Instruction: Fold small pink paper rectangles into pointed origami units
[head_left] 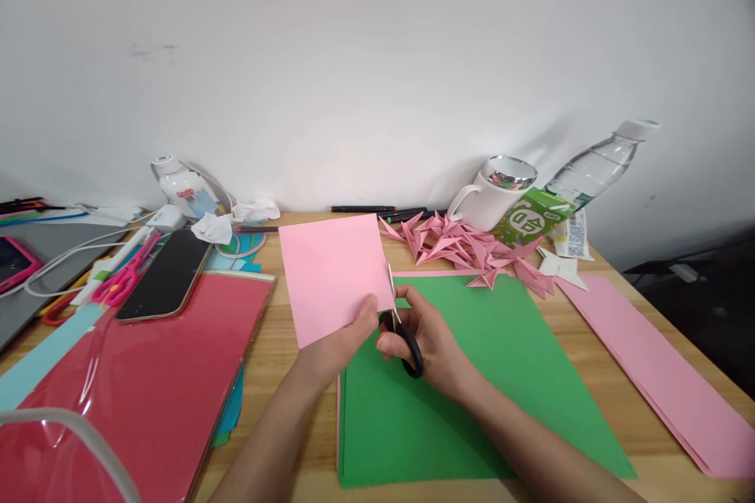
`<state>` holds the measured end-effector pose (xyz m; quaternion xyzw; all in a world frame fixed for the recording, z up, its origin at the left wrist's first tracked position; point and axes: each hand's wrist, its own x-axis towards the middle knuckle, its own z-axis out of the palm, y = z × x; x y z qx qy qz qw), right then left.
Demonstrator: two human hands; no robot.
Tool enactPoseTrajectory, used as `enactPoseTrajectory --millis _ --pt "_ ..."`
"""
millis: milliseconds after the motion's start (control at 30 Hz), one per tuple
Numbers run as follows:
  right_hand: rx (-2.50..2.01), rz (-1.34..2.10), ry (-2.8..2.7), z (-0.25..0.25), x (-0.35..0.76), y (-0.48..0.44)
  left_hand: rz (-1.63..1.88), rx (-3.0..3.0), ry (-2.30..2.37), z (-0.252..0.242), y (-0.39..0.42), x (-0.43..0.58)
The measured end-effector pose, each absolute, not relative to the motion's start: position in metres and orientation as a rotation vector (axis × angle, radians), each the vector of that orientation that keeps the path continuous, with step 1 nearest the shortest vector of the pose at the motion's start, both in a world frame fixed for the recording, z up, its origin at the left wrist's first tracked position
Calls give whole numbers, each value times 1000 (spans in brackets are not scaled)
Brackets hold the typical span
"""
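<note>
A square of pink paper [333, 271] is held up by my left hand [348, 334], whose thumb presses on its lower right part. My right hand [428, 338] grips a pair of black-handled scissors [413, 350], with fingers in the loops. The blades point away from me and lie along the paper's right edge; whether they are cutting into it I cannot tell. Beneath both hands lies a stack of green paper [465, 409] with pink sheets showing at its edges. Behind it sits a heap of folded pink paper pieces [454, 244].
A white mug [495, 200], a green box [528, 216] and a water bottle [602, 165] stand at the back right. Pink paper strips [666, 369] lie along the right. At left are a red paper pack [194, 361], a phone [165, 275] and pink scissors [127, 275].
</note>
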<state>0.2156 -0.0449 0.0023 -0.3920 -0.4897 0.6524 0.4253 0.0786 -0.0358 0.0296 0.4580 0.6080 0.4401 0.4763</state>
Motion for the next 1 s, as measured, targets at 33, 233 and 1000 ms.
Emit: enactPoseTrajectory --millis 33,233,1000 --pt "-962 1634 -1222 2 216 -45 1038 1128 1469 31 -36 79" --pt "-946 1640 -1220 4 217 -44 964 1137 1421 36 -37 80" --pt "-1051 1608 -1222 4 216 -43 925 1072 1433 34 -37 81"
